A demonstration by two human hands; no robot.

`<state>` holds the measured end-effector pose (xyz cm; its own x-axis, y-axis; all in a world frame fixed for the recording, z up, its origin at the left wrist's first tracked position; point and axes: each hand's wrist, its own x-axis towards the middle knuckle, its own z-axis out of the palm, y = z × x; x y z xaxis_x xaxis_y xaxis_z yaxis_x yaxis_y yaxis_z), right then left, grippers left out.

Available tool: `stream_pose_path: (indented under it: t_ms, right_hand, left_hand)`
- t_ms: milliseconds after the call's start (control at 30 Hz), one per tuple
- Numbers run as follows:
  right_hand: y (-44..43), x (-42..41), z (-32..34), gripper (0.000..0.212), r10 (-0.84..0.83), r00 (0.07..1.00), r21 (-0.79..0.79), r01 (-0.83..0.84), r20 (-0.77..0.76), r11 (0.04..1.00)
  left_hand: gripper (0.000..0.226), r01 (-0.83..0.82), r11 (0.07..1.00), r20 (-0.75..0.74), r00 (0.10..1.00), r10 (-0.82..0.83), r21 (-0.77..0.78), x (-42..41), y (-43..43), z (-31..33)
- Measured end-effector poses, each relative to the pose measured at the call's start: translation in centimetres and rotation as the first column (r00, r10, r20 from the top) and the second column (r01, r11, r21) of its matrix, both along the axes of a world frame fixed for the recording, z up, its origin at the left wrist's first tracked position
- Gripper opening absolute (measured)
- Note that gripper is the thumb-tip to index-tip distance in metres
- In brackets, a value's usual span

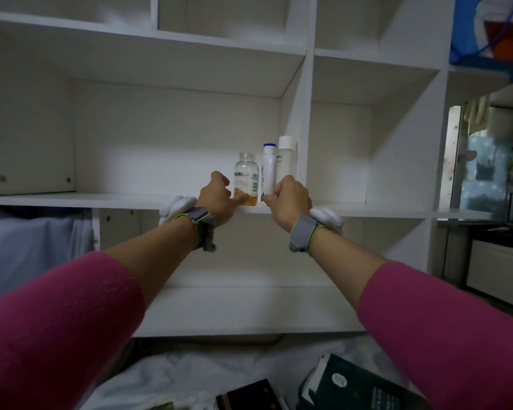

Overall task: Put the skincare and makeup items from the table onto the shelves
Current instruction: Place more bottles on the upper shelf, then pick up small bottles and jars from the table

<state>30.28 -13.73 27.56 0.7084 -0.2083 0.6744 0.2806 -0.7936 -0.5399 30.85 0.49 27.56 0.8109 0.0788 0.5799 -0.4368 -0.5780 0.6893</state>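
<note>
On the white shelf board (101,199), at the right end of the wide compartment, stand three items in a row. The clear bottle (246,173) holds orange capsules at its bottom. My left hand (219,196) lies at its base, one finger stretched across the front and the thumb raised clear of it. Beside it is a white tube with a blue cap (269,170), upright, and my right hand (290,199) pinches its lower end. A translucent bottle with a white cap (286,156) stands behind, against the divider.
A vertical divider (307,128) closes the compartment just right of the items. More compartments lie above, below and to the right. Dark green boxes (353,386) and a black box (249,395) lie on the white-covered table (190,368) below.
</note>
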Motion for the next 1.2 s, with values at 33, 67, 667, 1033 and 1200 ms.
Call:
stream_pose_path:
  t_ms: [33,67,667,1033,1200]
  right_hand:
    - [-0.1,-0.8,0.2,0.030,0.003,1.000,0.007,-0.003,-0.006,1.000]
    - [-0.2,-1.5,0.4,0.030,0.006,1.000,0.017,-0.006,-0.011,1.000]
    - [-2.9,-15.3,-1.1,0.025,0.097,0.988,-0.015,-0.099,-0.119,0.995]
    - [-6.3,-20.6,-5.5,0.028,0.144,0.968,-0.030,-0.153,-0.207,0.988]
    - [-8.3,-21.4,-8.0,0.027,0.136,0.956,-0.059,-0.156,-0.260,0.986]
  left_hand:
    - [0.051,0.001,1.000,0.000,1.000,-0.001,0.004,-0.8,0.1,0.1]
    - [0.051,0.005,1.000,-0.001,1.000,-0.005,0.007,-1.5,0.2,0.2]
    - [0.038,0.084,0.996,-0.022,0.996,-0.083,0.034,-15.1,-0.3,-1.7]
    - [0.039,0.174,0.984,-0.121,0.978,-0.169,0.034,-21.4,-2.8,-5.8]
    - [0.036,0.212,0.977,-0.176,0.963,-0.205,0.022,-22.4,-4.4,-8.3]
